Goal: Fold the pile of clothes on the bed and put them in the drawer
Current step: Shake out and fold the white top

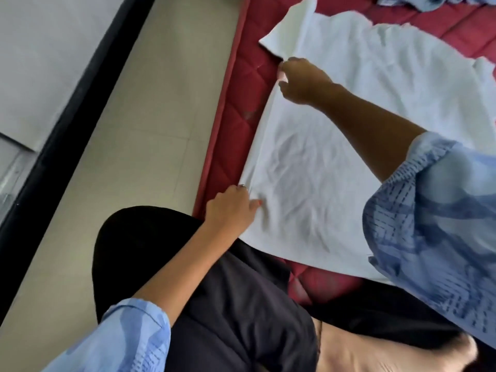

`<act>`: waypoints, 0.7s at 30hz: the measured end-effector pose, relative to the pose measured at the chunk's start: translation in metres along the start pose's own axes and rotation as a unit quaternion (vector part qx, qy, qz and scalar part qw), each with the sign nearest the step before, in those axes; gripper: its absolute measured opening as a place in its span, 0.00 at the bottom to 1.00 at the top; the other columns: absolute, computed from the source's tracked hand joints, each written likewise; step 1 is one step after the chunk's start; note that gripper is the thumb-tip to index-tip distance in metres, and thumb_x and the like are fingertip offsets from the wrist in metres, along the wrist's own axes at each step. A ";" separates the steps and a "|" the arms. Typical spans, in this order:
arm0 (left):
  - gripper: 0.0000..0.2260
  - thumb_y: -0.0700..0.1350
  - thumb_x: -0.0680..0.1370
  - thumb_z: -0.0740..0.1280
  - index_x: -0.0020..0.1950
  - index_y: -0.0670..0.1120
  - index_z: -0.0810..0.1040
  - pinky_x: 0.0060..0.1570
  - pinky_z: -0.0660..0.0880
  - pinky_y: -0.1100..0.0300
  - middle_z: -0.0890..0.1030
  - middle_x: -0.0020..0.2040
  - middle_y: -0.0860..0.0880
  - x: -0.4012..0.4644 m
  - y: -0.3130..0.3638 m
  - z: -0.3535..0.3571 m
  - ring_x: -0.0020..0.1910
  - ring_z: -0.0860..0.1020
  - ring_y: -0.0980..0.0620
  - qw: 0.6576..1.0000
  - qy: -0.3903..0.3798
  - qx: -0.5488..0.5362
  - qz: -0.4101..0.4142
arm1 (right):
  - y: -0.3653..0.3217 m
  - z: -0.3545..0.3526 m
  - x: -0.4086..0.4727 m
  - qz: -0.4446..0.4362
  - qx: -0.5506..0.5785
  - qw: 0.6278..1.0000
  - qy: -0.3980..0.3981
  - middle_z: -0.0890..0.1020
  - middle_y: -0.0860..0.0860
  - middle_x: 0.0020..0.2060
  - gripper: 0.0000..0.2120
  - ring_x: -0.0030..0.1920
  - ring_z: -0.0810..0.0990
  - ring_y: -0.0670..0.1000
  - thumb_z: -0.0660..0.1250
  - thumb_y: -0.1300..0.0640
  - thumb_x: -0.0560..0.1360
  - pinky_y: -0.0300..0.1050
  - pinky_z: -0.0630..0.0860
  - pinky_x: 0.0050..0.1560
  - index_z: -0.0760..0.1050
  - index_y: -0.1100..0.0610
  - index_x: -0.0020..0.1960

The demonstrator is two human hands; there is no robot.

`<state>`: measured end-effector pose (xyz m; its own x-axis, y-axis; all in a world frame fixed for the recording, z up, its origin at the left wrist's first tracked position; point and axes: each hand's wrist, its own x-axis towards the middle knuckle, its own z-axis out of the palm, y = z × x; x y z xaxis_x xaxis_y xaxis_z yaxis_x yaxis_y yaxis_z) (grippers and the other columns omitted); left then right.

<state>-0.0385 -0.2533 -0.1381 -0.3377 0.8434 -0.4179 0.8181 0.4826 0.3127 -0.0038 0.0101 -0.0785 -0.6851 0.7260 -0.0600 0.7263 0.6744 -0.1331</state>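
Red quilted bed (241, 84) carried the soft, light white shirt (349, 124) spread flat, left hand (230, 210) pinching its hem corner, right hand (300, 79) gripping its side edge below the sleeve.

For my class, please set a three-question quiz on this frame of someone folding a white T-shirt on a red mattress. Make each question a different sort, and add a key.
1. True or false: the white T-shirt hangs in the air above the red mattress.
2. Which hand is at the shirt's side edge just below the sleeve? A) left hand B) right hand C) neither
3. Fill in: at the frame's top edge lies a light ___ garment.

Key
1. False: it lies spread flat on the mattress.
2. B; the left hand is near the bottom hem corner.
3. blue
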 end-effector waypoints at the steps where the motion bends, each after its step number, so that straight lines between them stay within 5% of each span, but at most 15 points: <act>1: 0.20 0.57 0.81 0.56 0.61 0.42 0.71 0.51 0.71 0.49 0.75 0.59 0.44 0.001 0.000 0.001 0.57 0.75 0.39 1.000 -0.003 0.002 0.006 | -0.006 0.004 0.012 0.006 0.004 1.000 0.008 0.74 0.61 0.59 0.13 0.60 0.73 0.62 0.57 0.62 0.76 0.54 0.72 0.59 0.72 0.63 0.59; 7: 0.18 0.55 0.82 0.56 0.60 0.42 0.71 0.43 0.71 0.53 0.77 0.57 0.45 0.010 -0.002 0.003 0.54 0.79 0.42 0.999 -0.022 -0.005 0.039 | -0.015 0.039 0.075 0.069 -0.040 0.997 0.013 0.69 0.60 0.66 0.23 0.67 0.68 0.61 0.59 0.63 0.77 0.57 0.70 0.62 0.62 0.64 0.71; 13: 0.13 0.53 0.83 0.54 0.55 0.46 0.72 0.43 0.70 0.53 0.77 0.55 0.49 0.010 -0.010 -0.003 0.51 0.79 0.43 0.993 -0.043 -0.084 0.064 | 0.001 0.055 0.111 0.138 -0.091 0.985 0.041 0.67 0.64 0.67 0.24 0.69 0.65 0.63 0.59 0.65 0.76 0.55 0.67 0.65 0.61 0.68 0.71; 19: 0.12 0.55 0.79 0.63 0.40 0.51 0.68 0.38 0.72 0.55 0.71 0.34 0.55 0.001 -0.018 -0.017 0.36 0.76 0.52 0.961 -0.066 -0.258 0.068 | 0.012 0.047 0.127 0.137 -0.149 0.979 0.015 0.70 0.66 0.64 0.20 0.66 0.67 0.65 0.60 0.73 0.74 0.57 0.69 0.62 0.67 0.69 0.66; 21: 0.11 0.54 0.78 0.65 0.40 0.52 0.70 0.39 0.73 0.58 0.71 0.34 0.57 -0.004 -0.017 -0.022 0.33 0.72 0.56 0.948 -0.054 -0.302 0.089 | 0.015 0.038 0.126 0.141 -0.130 0.981 0.010 0.71 0.65 0.63 0.19 0.64 0.70 0.65 0.59 0.72 0.75 0.58 0.70 0.61 0.68 0.68 0.65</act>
<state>-0.0617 -0.2593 -0.1228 -0.1433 0.9103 -0.3883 0.4312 0.4106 0.8034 -0.0817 0.1066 -0.1255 -0.4556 0.8893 -0.0388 0.8784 0.4562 0.1424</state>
